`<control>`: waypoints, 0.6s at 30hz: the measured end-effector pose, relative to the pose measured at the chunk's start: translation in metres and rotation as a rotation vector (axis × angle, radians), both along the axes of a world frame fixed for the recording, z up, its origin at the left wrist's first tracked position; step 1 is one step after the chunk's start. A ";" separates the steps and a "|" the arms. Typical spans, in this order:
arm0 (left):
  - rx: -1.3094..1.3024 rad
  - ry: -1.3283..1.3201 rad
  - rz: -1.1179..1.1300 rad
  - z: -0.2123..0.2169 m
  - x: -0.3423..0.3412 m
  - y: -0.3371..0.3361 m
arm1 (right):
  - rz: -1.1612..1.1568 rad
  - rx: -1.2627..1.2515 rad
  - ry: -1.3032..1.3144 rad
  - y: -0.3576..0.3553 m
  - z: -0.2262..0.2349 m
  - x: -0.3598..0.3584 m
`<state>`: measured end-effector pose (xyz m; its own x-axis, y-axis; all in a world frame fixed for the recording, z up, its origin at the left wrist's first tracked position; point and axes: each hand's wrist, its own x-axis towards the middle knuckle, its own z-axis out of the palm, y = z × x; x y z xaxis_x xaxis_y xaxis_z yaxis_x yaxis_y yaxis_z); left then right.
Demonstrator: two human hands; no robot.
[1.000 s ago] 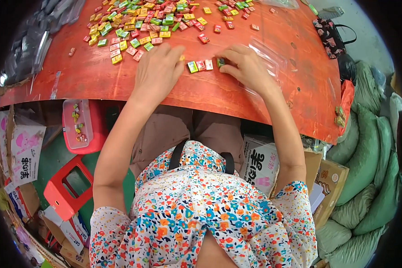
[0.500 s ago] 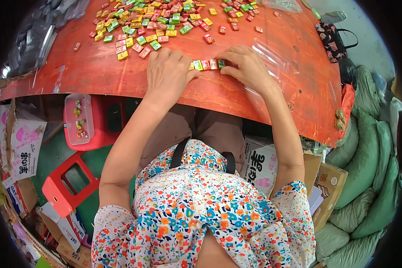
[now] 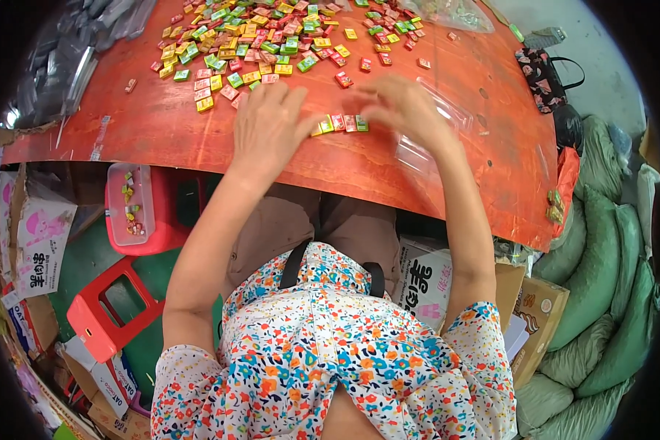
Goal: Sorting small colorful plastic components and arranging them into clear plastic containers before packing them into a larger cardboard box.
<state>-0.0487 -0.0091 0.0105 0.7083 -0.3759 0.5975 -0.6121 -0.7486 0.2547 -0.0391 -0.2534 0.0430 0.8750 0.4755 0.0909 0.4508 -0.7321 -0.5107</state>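
Note:
A short row of small candy-coloured boxes point(image 3: 338, 123), in yellow, green, red and pink, lies on the red tabletop between my hands. My left hand point(image 3: 270, 130) hovers at its left end, fingers apart, its thumb close to the yellow box. Over the right end is my right hand point(image 3: 407, 110), blurred by motion, with thumb and forefinger spread and nothing seen between them. Beyond my hands spreads a loose heap of the same little boxes point(image 3: 260, 37). Beside and partly under my right hand lie clear plastic trays point(image 3: 447, 110).
Clear plastic packaging point(image 3: 59, 73) is piled at the table's far left. A clear bin point(image 3: 130, 202) with a few boxes rests on a red stool point(image 3: 170, 213); another red stool point(image 3: 114, 308) lies nearby. Green sacks point(image 3: 601, 257) and a cardboard carton point(image 3: 539, 323) are at right.
My right hand has let go of the row's right end and lifted slightly away. My left hand's fingers have spread and moved off the row a little. The row stays together.

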 end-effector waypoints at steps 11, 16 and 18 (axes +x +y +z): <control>0.195 0.176 0.032 -0.006 0.079 -0.023 | -0.049 -0.303 -0.302 0.018 -0.028 0.103; -0.033 0.157 -0.019 0.010 0.039 -0.002 | -0.064 -0.246 -0.351 0.003 -0.009 0.068; -0.046 0.197 -0.063 0.011 0.016 0.011 | -0.024 -0.133 -0.184 -0.003 0.007 0.032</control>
